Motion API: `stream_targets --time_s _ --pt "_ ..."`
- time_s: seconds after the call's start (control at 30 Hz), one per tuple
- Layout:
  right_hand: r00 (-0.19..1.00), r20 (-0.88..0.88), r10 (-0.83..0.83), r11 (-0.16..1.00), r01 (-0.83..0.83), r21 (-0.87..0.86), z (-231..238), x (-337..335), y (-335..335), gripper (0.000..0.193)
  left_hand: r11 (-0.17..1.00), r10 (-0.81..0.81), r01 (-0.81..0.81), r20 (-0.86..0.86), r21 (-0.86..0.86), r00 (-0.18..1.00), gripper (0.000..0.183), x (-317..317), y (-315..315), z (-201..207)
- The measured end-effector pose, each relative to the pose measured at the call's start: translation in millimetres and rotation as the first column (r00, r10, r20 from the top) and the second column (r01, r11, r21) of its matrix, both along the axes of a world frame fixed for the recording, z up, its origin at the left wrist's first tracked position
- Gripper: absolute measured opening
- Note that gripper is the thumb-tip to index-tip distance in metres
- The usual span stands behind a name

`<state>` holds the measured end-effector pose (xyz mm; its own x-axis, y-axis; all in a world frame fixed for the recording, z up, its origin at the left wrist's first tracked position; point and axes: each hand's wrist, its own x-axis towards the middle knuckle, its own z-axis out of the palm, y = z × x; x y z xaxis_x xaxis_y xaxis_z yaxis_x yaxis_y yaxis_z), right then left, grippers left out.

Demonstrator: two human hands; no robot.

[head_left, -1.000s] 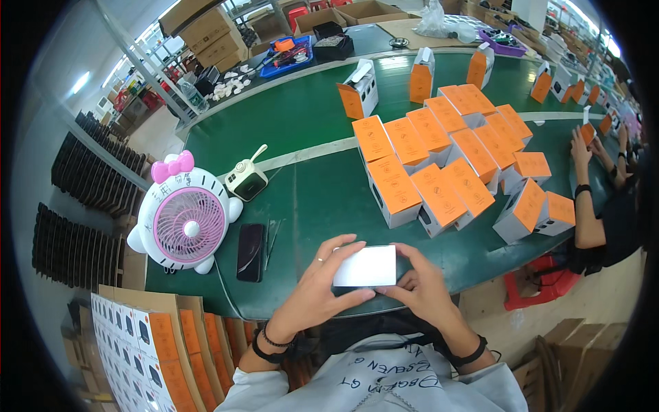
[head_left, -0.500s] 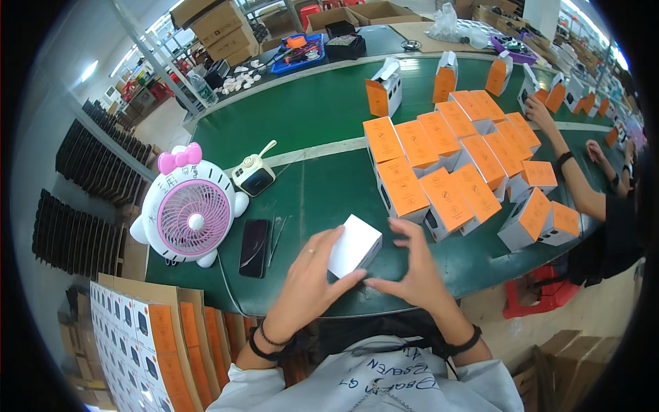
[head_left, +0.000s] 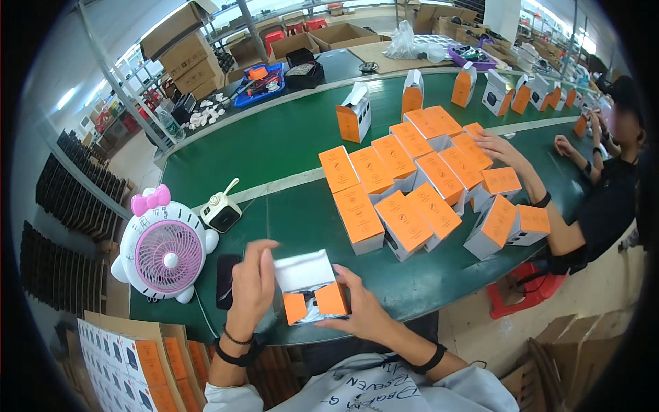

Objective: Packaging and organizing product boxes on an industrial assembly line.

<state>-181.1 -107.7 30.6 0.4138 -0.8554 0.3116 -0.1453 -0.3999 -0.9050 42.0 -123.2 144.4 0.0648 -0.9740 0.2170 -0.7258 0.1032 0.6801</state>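
Note:
Both of my hands hold a small white carton (head_left: 304, 273) with orange end flaps over the near edge of the green table (head_left: 288, 137). My left hand (head_left: 251, 285) grips its left side, fingers curled over the top. My right hand (head_left: 357, 310) supports it from below and on the right. The two orange flaps at the near end stand open, and something white shows inside. A cluster of several orange-topped white boxes (head_left: 419, 182) lies on the table beyond it.
A white and pink desk fan (head_left: 163, 250), a black phone (head_left: 226, 280) and a small white cube device (head_left: 221, 213) sit at the left. Stacked boxes in a carton (head_left: 130, 367) are at lower left. Another person's hand (head_left: 495, 144) reaches into the orange boxes from the right.
The carton was turned so its open orange-flapped end faces me, and both hands shifted left with it. The other person's arm reached further into the pile of boxes.

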Motion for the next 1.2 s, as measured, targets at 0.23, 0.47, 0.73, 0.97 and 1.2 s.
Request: stream_targets --time_s 0.23,0.47,0.73,0.97,1.2 --pt "0.992 -0.025 -0.125 0.991 0.126 0.043 44.9 5.4 14.4 0.1 0.992 0.03 -0.054 -0.209 -0.113 0.977 0.02 6.2 50.0 -35.7" --pt "0.968 0.194 -0.157 0.984 0.137 0.114 30.5 1.3 18.8 0.06 0.998 0.012 -0.002 -0.148 0.067 0.989 0.059 -20.7 71.8 -39.4" --pt "0.971 0.117 -0.207 0.977 0.199 0.079 -6.6 13.0 22.9 0.043 0.984 0.103 -0.004 -0.551 0.178 0.828 0.02 -0.2 69.5 -39.3" --pt "0.944 0.14 -0.299 0.95 0.28 0.138 19.8 -16.3 9.9 0.043 0.993 0.115 -0.064 -0.771 0.096 0.626 0.014 11.3 17.1 -38.0" --pt "0.752 -0.052 -0.657 0.697 0.579 -0.423 50.5 -66.9 -19.7 0.058 0.968 0.01 -0.188 -0.729 -0.163 0.684 0.019 45.0 -159.8 -21.6"
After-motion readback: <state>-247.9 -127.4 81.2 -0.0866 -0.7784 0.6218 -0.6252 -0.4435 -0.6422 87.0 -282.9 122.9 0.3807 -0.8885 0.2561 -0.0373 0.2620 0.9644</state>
